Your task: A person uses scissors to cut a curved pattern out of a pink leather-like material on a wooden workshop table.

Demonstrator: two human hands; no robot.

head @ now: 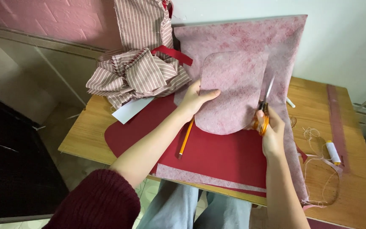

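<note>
Left hand [195, 101] grips the left edge of a rounded pink mottled fabric piece [234, 91], fingers curled behind it, thumb on top. Right hand [270, 129] is closed through the orange handles of scissors [264, 111]; blades point up along the piece's right edge, slightly parted. The piece is lifted over mid-table [314, 106], above a red sheet [217, 152]. An orange pencil [186, 138] lies on the red sheet. Striped cloth [138, 70] is heaped at the far left corner; a thread spool [333, 152] sits near the right edge. No containers visible.
</note>
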